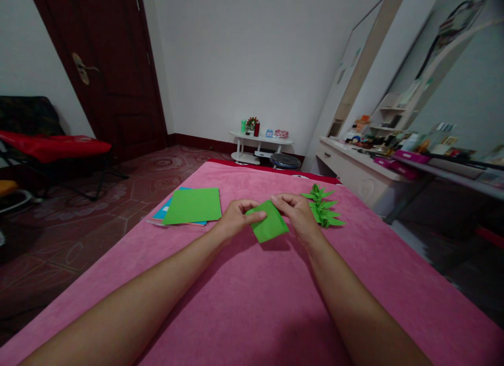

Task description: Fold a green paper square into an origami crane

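Note:
A small folded square of green paper is held above the pink cloth, tilted with one corner toward me. My left hand pinches its left side, thumb lying on top and the fingers behind. At the upper right corner, my right hand grips the paper between thumb and forefinger. Flat on the cloth to the left lies a stack of square paper sheets, green on top with blue edges showing beneath. Just right of my right hand sit several pointed green origami pieces in a row.
Pink cloth covers the table. Beyond its far edge stand a round dark stool and a low white stand with small items. A cluttered white dresser is on the right, a red-covered chair on the left.

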`<state>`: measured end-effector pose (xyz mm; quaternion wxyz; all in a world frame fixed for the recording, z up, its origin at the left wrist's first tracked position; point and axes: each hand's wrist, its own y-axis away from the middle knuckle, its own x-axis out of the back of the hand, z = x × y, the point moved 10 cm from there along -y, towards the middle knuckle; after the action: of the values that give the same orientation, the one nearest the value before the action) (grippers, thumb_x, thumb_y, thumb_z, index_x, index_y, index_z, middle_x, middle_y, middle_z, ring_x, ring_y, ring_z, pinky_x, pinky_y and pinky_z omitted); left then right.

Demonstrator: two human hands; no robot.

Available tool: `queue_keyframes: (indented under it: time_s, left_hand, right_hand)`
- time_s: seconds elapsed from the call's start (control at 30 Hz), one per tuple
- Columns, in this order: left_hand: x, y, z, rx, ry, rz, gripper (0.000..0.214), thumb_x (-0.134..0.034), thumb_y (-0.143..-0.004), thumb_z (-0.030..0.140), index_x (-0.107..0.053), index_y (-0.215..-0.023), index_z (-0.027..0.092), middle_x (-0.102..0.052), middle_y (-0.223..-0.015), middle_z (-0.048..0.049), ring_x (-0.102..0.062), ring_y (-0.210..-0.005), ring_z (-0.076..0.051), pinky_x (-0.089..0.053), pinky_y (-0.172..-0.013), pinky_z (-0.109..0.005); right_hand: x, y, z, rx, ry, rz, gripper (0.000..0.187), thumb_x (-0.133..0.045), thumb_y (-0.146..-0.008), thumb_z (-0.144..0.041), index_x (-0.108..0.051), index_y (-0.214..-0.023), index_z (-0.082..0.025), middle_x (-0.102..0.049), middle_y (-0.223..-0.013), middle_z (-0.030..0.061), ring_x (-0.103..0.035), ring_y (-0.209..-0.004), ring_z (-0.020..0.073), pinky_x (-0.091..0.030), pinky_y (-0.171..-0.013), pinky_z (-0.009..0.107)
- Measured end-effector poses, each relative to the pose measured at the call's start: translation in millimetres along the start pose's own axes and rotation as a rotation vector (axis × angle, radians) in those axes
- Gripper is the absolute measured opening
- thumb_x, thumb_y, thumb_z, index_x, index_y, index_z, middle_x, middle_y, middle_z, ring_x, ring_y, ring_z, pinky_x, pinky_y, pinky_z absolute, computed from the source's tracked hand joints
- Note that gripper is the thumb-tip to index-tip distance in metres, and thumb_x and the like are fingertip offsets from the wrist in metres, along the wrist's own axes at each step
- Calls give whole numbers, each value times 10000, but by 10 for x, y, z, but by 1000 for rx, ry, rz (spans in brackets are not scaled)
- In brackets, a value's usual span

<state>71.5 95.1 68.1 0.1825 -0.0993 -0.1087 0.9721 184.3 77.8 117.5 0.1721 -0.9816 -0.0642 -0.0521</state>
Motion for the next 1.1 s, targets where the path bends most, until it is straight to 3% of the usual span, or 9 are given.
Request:
queue_keyframes:
  time_s: [0.13, 0.23, 0.33, 0.47, 0.6, 0.77, 1.0, 1.03, 1.1]
  left_hand:
    - [53, 2, 8, 1, -38, 58, 322, -800, -560, 363, -701, -752, 124, -679, -692, -22, -578, -590, -120, -439, -598, -229]
    - [39, 4, -7, 19, 22, 66, 342, -810, -546, 356, -697, -777, 130, -684, -707, -22, -587, -592, -120, -450, -598, -230]
    - [-61, 20, -52, 73, 71, -7, 366, -812, -543, 352, -699, -811, 128, -700, -748, -41, -604, -598, -121, -463, -605, -230]
    - [-83, 56, -126, 149, 46, -24, 329, -779, -599, 375, -702, -780, 111, -694, -684, -55, -588, -548, -100, -447, -566, -205]
    - [-23, 62, -231, 238, -40, 4, 323, -736, -647, 414, -696, -670, 95, -671, -600, -72, -561, -484, -96, -405, -479, -192]
    - [-38, 35, -125, 151, -149, -9, 297, -736, -647, 385, -655, -552, 116, -624, -497, -40, -523, -421, -86, -366, -435, -189]
    - [-244, 108, -138, 178, -227, -241, 308, -701, -684, 400, -659, -578, 113, -638, -519, -51, -538, -423, -94, -346, -423, -189]
    - [-215, 91, -120, 160, -218, -215, 306, -703, -680, 399, -661, -582, 112, -635, -519, -50, -534, -422, -92, -344, -424, -190]
    - [-60, 39, -50, 101, -189, -54, 311, -706, -674, 401, -653, -574, 111, -617, -501, -39, -508, -411, -82, -334, -421, -189]
  right_hand:
    - [-18, -20, 32, 15, 71, -24, 272, -699, -663, -391, -623, -587, -141, -512, -524, -26, -419, -474, 88, -312, -451, 213]
    - [161, -38, 93, 27, 40, 139, 228, -729, -630, -348, -640, -586, -143, -535, -524, -26, -431, -470, 89, -314, -447, 211]
    - [360, -18, 177, 14, -105, 317, 216, -733, -624, -352, -651, -604, -153, -558, -531, -27, -453, -471, 94, -346, -458, 215]
    - [461, 17, 270, -45, -242, 422, 232, -775, -556, -350, -656, -599, -155, -582, -533, -27, -481, -463, 101, -388, -463, 226]
    - [472, 33, 272, -29, -279, 448, 229, -783, -544, -345, -660, -595, -159, -587, -526, -36, -482, -451, 96, -400, -467, 229]
    - [492, 43, 309, -26, -275, 469, 222, -779, -547, -335, -651, -573, -155, -578, -515, -37, -477, -449, 92, -387, -467, 226]
    - [422, -1, 212, -44, -156, 353, 289, -776, -564, -397, -642, -597, -144, -575, -511, -28, -459, -431, 90, -336, -428, 216]
    - [440, 1, 204, -36, -176, 372, 312, -761, -583, -433, -648, -632, -146, -591, -542, -22, -478, -448, 94, -350, -437, 216]
    - [493, 23, 222, -13, -256, 451, 366, -696, -649, -514, -648, -733, -161, -625, -639, -9, -526, -502, 100, -389, -471, 216]
